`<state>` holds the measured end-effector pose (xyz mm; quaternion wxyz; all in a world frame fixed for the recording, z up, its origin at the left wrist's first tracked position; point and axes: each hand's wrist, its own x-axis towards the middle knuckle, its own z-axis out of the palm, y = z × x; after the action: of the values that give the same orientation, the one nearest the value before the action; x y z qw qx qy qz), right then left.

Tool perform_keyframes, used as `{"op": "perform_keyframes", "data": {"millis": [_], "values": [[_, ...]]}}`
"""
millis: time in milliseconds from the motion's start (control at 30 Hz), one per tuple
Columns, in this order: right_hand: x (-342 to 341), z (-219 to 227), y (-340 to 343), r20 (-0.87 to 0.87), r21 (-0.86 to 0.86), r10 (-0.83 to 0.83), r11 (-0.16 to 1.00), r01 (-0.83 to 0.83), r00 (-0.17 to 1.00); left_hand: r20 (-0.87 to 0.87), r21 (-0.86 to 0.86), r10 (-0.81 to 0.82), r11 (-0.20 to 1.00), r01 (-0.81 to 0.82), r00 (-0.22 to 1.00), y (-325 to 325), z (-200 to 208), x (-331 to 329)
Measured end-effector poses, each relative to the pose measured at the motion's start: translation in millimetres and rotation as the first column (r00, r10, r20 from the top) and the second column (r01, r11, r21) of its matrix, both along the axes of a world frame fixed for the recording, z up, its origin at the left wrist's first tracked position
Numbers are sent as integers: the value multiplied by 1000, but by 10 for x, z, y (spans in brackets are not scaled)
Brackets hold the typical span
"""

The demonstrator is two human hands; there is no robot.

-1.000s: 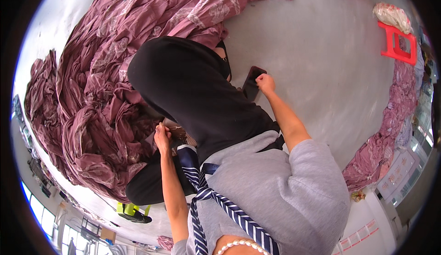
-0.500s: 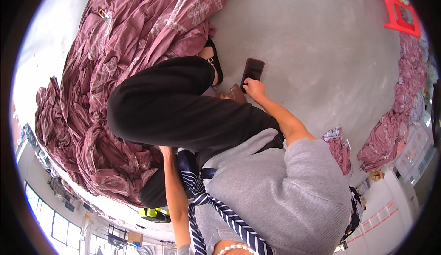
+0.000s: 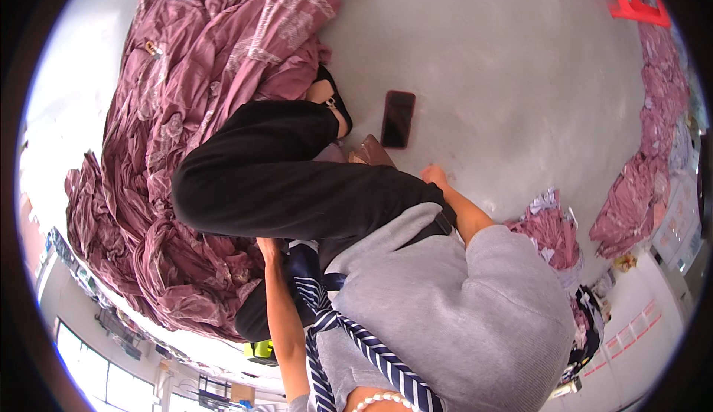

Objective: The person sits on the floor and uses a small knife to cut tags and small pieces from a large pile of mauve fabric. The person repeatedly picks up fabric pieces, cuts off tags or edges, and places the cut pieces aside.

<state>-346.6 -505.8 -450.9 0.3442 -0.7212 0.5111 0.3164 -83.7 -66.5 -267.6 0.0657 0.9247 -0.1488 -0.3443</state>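
A mauve fabric heap (image 3: 171, 263) with pale printed patches lies along my left side and in front of me. My left hand (image 3: 269, 246) reaches down beside my black-trousered leg into the folds. Its fingers are hidden there, so its grip does not show. My right hand (image 3: 435, 175) is low over the grey floor, beside my thigh. The thigh and blur hide most of its fingers. A phone (image 3: 398, 119) with a dark screen and reddish case lies flat on the floor, apart from that hand. Next to it is a brown object (image 3: 373, 151), partly under my leg.
A red plastic stool (image 3: 639, 0) is at the far right. More mauve fabric (image 3: 642, 159) runs along the right side. A smaller bundle (image 3: 549, 228) lies behind my right arm. A small orange-and-metal item (image 3: 153, 48) rests on the heap.
My right hand has left the phone and drawn back toward my hip. The phone now lies on the floor untouched. My left hand stays by the fabric, and the view has shifted slightly.
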Motion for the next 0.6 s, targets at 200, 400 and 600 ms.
{"op": "perform_keyframes", "data": {"millis": [200,400,600], "values": [[1210,659,-170,103,270,-3,962,-25,995,-65,-124,825,552,-825,561,-277,182,182],[2803,1619,-623,721,0,44,998,-63,692,99,-225,660,744,-629,745,-538,232,142],[4560,3779,-230,941,-338,338,941,-38,-1,33,-180,551,824,-537,834,-580,294,115]]}}
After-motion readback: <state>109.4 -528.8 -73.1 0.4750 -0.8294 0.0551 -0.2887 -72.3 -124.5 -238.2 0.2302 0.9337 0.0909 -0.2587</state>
